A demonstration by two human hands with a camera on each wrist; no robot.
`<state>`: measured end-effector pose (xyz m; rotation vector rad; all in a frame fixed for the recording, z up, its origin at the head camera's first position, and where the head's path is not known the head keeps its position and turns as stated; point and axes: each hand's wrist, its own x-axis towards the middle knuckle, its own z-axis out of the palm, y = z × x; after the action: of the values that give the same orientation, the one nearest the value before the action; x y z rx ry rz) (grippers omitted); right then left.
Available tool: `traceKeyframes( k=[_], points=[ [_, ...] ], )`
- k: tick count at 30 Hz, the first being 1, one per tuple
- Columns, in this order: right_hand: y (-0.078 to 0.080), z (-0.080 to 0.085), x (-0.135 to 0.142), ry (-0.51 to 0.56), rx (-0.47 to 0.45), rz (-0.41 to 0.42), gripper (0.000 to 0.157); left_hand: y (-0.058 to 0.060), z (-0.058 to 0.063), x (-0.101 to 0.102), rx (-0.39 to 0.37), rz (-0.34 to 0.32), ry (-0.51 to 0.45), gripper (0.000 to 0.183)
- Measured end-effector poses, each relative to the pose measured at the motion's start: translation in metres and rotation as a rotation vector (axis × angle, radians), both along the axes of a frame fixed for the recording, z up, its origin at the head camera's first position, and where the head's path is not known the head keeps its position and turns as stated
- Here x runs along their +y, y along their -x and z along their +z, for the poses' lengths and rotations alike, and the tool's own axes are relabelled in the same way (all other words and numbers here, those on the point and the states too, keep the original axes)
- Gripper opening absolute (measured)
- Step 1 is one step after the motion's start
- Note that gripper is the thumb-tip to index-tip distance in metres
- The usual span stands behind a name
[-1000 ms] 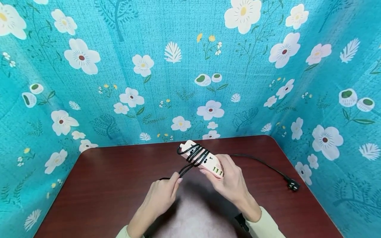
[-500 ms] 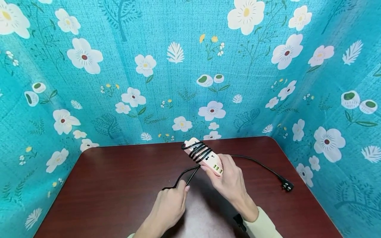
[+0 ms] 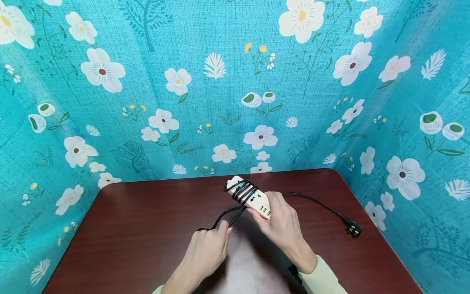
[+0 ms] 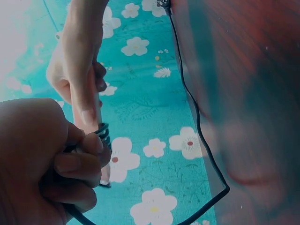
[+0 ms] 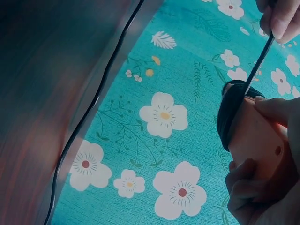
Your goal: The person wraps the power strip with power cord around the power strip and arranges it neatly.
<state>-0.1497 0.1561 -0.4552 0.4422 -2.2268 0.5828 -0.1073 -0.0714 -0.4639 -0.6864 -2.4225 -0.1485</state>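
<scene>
A white and pink power strip [image 3: 258,201] is held tilted above the table by my right hand [image 3: 284,228], which grips its near end with the USB ports. Its black cord [image 3: 243,191] is wound several times around the far half, over some of the sockets. My left hand [image 3: 205,251] holds the cord's free length in a fist, a short way below and left of the strip. In the right wrist view, the strip's smooth underside [image 5: 255,136] shows, with the cord pulled taut toward the left hand's fingers [image 5: 282,21]. The left wrist view shows the left hand's curled fingers [image 4: 77,164] around the cord.
The loose cord runs behind the right hand to a black plug [image 3: 354,228] lying on the right of the dark red table [image 3: 139,228]. A blue flowered cloth [image 3: 205,102] rises behind the table and along both sides.
My left hand has drawn the cord down and slightly right, away from the strip. The strip rose a little, then sank back. The plug has slid slightly left.
</scene>
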Motion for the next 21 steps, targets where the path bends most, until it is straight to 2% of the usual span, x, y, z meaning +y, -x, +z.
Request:
traceKeyframes(
  k=[6,11,17,21],
  points=[
    [-0.002,-0.002,0.0,-0.043,-0.023,-0.021,0.061,0.007,-0.001,-0.005,0.014,0.01,0.103,0.031],
    [-0.005,-0.001,0.0,-0.092,-0.038,-0.047,0.059,0.013,-0.005,-0.009,0.131,-0.033,0.175,0.035],
    [-0.011,0.003,0.0,-0.168,-0.077,-0.08,0.058,0.025,-0.005,-0.018,0.281,-0.142,0.211,0.041],
    [-0.017,0.007,0.0,-0.218,-0.125,-0.088,0.056,0.032,0.002,-0.024,0.359,-0.239,0.219,0.045]
  ],
)
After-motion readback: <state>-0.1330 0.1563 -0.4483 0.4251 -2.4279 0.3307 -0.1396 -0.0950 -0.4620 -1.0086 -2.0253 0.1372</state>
